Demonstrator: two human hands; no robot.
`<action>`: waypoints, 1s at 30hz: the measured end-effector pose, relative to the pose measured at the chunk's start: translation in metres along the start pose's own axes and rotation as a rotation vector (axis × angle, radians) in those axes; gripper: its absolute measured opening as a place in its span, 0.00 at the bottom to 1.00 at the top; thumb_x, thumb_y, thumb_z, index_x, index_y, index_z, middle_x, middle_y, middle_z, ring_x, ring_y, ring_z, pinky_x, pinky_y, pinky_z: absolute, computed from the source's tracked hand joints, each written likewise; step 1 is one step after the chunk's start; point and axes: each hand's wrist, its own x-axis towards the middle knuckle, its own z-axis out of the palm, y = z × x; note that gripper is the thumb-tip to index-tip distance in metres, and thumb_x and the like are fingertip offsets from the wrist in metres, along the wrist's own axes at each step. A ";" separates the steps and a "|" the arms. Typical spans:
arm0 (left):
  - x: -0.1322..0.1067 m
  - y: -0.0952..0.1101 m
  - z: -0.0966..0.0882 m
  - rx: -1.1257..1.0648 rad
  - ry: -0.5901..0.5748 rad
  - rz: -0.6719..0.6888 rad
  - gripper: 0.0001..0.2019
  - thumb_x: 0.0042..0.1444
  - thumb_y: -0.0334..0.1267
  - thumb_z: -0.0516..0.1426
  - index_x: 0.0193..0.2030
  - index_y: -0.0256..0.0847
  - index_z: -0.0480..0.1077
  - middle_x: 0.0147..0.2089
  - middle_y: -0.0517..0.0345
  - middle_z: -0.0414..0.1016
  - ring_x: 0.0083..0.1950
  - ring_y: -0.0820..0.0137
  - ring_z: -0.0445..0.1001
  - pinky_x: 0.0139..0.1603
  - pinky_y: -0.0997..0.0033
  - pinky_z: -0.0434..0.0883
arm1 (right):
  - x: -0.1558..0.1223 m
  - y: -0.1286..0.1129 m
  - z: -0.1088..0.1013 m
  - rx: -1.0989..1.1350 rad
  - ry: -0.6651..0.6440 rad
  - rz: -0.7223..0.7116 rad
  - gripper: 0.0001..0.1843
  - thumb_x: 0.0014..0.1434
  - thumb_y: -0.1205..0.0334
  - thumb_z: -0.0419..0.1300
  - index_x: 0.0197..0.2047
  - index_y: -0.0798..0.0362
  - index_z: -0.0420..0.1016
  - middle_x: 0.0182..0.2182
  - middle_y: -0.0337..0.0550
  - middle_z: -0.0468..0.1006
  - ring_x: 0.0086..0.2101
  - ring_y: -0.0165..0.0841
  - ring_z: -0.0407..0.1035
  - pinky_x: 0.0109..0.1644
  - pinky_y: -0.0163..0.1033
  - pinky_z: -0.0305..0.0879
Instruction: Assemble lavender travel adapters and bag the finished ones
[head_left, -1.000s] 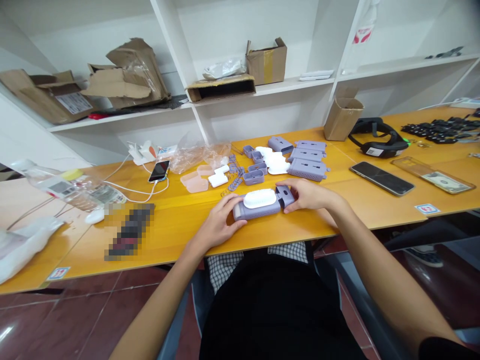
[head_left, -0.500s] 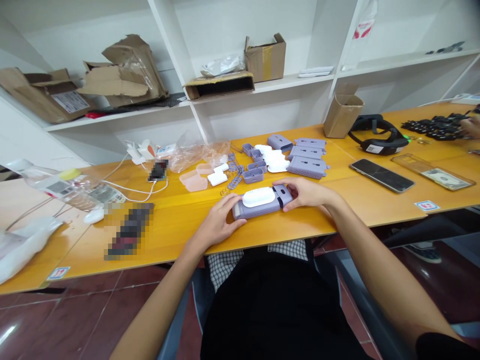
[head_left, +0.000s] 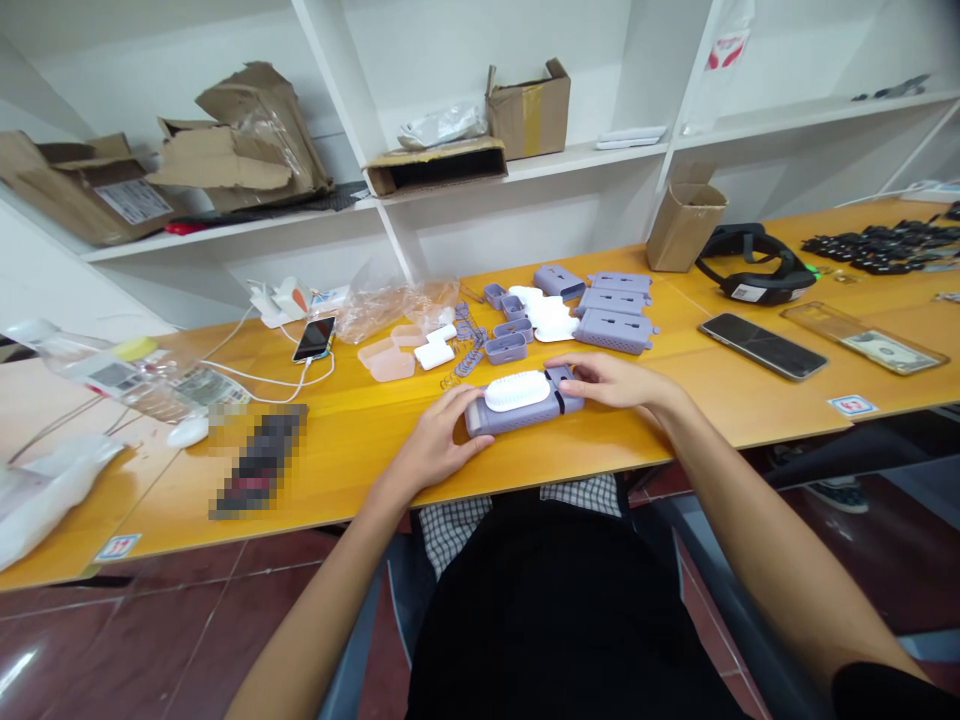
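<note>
Left hand [head_left: 436, 442] cups near end of lilac perforated plastic casing [head_left: 532, 414], partly closed; right hand [head_left: 613, 384] lies fingers-flat over far end. Both hold it on yellow wooden table [head_left: 352, 450]. White bristled insert [head_left: 516, 391] sits atop casing. Beyond, three more casings [head_left: 615, 331], white inserts [head_left: 547, 318], small lilac trays [head_left: 506, 349], coil springs [head_left: 469, 362] lie separate, unjoined.
</note>
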 end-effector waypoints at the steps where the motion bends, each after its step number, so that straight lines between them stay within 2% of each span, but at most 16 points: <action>1: 0.000 0.000 0.000 0.000 0.000 0.001 0.28 0.66 0.46 0.65 0.70 0.48 0.66 0.73 0.46 0.70 0.73 0.52 0.70 0.76 0.42 0.67 | 0.000 0.000 0.001 -0.016 0.014 0.007 0.36 0.67 0.36 0.60 0.68 0.49 0.76 0.31 0.40 0.78 0.31 0.39 0.70 0.36 0.43 0.69; 6: 0.000 0.000 0.000 -0.007 -0.005 0.005 0.28 0.66 0.46 0.65 0.71 0.48 0.65 0.73 0.45 0.70 0.74 0.52 0.70 0.76 0.42 0.66 | 0.001 0.001 0.003 -0.060 0.039 0.035 0.39 0.62 0.36 0.66 0.69 0.49 0.76 0.35 0.43 0.80 0.33 0.41 0.72 0.39 0.46 0.72; 10: 0.000 0.001 -0.001 -0.012 -0.011 0.003 0.28 0.67 0.46 0.65 0.71 0.48 0.65 0.73 0.46 0.69 0.73 0.53 0.70 0.76 0.43 0.67 | 0.001 0.004 0.003 -0.022 0.028 0.029 0.37 0.63 0.39 0.65 0.70 0.48 0.74 0.38 0.44 0.82 0.35 0.41 0.74 0.40 0.47 0.75; 13: 0.000 0.002 -0.001 -0.009 -0.007 0.001 0.28 0.67 0.46 0.65 0.70 0.47 0.65 0.73 0.46 0.69 0.74 0.53 0.70 0.77 0.45 0.67 | 0.003 0.003 0.005 -0.027 0.026 -0.013 0.30 0.63 0.47 0.65 0.67 0.46 0.78 0.49 0.47 0.85 0.44 0.45 0.79 0.51 0.51 0.79; 16: 0.000 0.001 0.000 0.002 -0.004 -0.002 0.29 0.66 0.45 0.66 0.71 0.46 0.65 0.74 0.46 0.69 0.74 0.52 0.70 0.77 0.45 0.67 | 0.006 0.002 0.007 -0.065 0.043 -0.066 0.27 0.63 0.55 0.63 0.65 0.46 0.80 0.60 0.47 0.83 0.57 0.49 0.78 0.66 0.57 0.74; 18: 0.000 0.000 0.001 0.009 -0.004 -0.004 0.29 0.66 0.45 0.66 0.71 0.46 0.65 0.74 0.45 0.69 0.74 0.52 0.70 0.77 0.45 0.67 | 0.007 0.004 0.008 -0.100 0.063 -0.088 0.28 0.62 0.58 0.63 0.65 0.46 0.81 0.63 0.47 0.82 0.61 0.51 0.76 0.70 0.60 0.70; 25: 0.000 0.000 0.002 0.030 0.011 -0.006 0.31 0.66 0.47 0.66 0.72 0.47 0.65 0.74 0.44 0.69 0.75 0.50 0.69 0.77 0.42 0.67 | 0.010 0.013 0.009 -0.155 0.098 -0.063 0.29 0.63 0.59 0.62 0.67 0.48 0.79 0.64 0.50 0.81 0.63 0.54 0.76 0.71 0.62 0.70; 30: 0.000 -0.001 0.002 0.027 0.009 0.000 0.30 0.67 0.48 0.65 0.72 0.45 0.65 0.74 0.43 0.69 0.75 0.51 0.69 0.77 0.44 0.67 | 0.010 0.015 0.009 -0.143 0.081 -0.073 0.29 0.66 0.57 0.61 0.70 0.48 0.76 0.67 0.50 0.78 0.65 0.53 0.74 0.72 0.63 0.68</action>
